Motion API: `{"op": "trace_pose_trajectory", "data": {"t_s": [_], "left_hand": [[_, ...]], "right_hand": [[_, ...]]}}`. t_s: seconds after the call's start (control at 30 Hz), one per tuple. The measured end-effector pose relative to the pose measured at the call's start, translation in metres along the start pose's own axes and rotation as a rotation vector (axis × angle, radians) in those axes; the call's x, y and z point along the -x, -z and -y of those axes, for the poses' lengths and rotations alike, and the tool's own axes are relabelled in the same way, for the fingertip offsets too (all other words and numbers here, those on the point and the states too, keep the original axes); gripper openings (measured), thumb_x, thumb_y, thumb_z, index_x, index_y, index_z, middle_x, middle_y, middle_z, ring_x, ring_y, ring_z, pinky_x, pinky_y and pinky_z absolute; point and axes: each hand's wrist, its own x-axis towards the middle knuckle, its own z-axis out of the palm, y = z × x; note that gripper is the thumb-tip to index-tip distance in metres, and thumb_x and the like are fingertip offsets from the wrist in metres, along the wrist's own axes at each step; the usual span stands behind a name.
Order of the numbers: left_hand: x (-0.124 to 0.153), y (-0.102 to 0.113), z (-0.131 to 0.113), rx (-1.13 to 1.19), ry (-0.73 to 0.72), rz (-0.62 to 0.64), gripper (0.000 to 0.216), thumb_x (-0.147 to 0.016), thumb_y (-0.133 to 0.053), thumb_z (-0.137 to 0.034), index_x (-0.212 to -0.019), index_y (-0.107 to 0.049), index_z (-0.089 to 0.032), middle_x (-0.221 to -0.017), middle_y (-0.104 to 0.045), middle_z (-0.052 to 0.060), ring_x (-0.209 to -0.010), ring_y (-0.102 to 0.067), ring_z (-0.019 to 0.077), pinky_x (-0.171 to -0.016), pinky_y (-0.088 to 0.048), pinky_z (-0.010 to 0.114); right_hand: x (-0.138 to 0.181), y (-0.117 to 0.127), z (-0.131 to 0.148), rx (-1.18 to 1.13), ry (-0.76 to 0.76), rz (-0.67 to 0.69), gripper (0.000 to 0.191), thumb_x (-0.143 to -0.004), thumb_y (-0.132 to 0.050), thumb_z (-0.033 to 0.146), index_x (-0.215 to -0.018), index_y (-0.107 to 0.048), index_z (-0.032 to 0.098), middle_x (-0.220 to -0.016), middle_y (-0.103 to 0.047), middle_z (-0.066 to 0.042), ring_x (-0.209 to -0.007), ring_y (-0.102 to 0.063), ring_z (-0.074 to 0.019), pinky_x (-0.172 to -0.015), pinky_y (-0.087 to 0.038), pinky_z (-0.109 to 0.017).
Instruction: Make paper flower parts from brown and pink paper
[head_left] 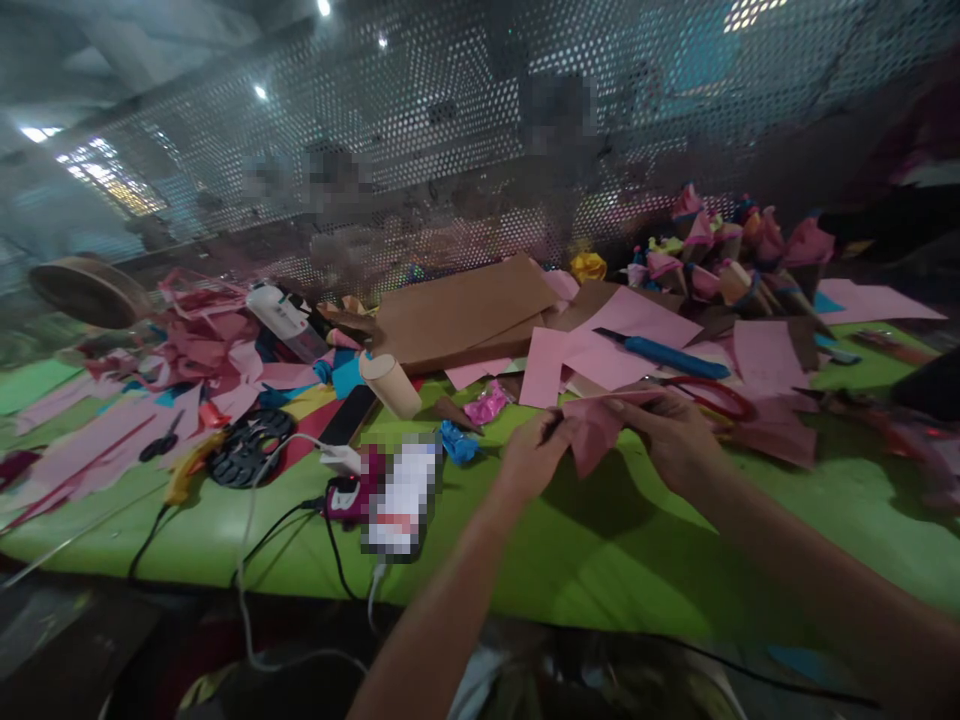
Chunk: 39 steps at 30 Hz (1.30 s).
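Above the green tabletop point(600, 580), a piece of pink paper point(592, 440) is stretched between both hands, its lower part hanging as a pointed fold. My left hand point(534, 450) pinches its left edge. At the upper right edge, my right hand point(667, 430) grips the same paper with thumb and fingers. Just beyond the hands lie more pink sheets point(626, 340), a blue utility knife point(675, 357) and red-handled scissors point(716, 398). Crumpled pink foil point(487, 402) and crumpled blue foil point(458, 443) rest left of the paper.
A brown cardboard piece point(465, 305) lies at the back, with several wrapped paper cones point(720, 265) to its right. Leftward are a phone point(403, 500), a magenta power strip point(351, 500), a yellow glue gun point(196, 465), a black reel point(251, 447) and trailing cables. Perforated metal sheeting point(465, 150) stands behind.
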Motion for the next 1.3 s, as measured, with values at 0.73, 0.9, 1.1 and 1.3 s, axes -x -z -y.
{"op": "trace_pose_trajectory", "data": {"t_s": [0.73, 0.9, 1.1, 1.3], "left_hand": [[0.004, 0.004, -0.006, -0.405, -0.005, 0.123, 0.033, -0.102, -0.043, -0.037, -0.079, -0.060, -0.021, -0.073, -0.064, 0.002, -0.071, -0.057, 0.0191, -0.067, -0.039, 0.028], [0.003, 0.008, -0.008, -0.283, 0.010, 0.067, 0.039, -0.102, -0.041, -0.039, -0.067, -0.049, -0.022, -0.063, -0.056, 0.000, -0.064, -0.053, 0.0173, -0.063, -0.036, 0.028], [0.002, 0.012, -0.012, -0.282, 0.005, 0.078, 0.036, -0.100, -0.042, -0.027, -0.067, -0.054, -0.021, -0.063, -0.066, 0.001, -0.068, -0.059, 0.0181, -0.068, -0.041, 0.028], [0.000, 0.018, -0.009, -0.243, 0.073, -0.041, 0.031, -0.096, -0.045, -0.022, -0.070, -0.062, -0.019, -0.063, -0.067, 0.001, -0.065, -0.060, 0.0167, -0.064, -0.041, 0.027]], "right_hand": [[-0.001, 0.010, 0.021, 0.450, 0.117, 0.156, 0.041, -0.063, -0.083, 0.067, -0.073, -0.079, 0.027, -0.075, -0.076, -0.004, -0.074, -0.067, -0.0226, -0.069, -0.052, -0.036], [-0.005, 0.013, 0.019, 0.295, 0.040, 0.061, 0.046, -0.053, -0.088, 0.068, -0.069, -0.077, 0.026, -0.075, -0.075, -0.004, -0.076, -0.067, -0.0223, -0.070, -0.052, -0.034], [-0.004, 0.009, 0.022, 0.261, 0.075, 0.002, 0.044, -0.051, -0.090, 0.063, -0.068, -0.077, 0.024, -0.073, -0.074, -0.004, -0.075, -0.064, -0.0204, -0.071, -0.050, -0.033], [-0.007, 0.013, 0.021, 0.173, 0.061, -0.074, 0.041, -0.047, -0.094, 0.053, -0.066, -0.075, 0.023, -0.072, -0.072, -0.002, -0.074, -0.061, -0.0189, -0.070, -0.048, -0.032]]}}
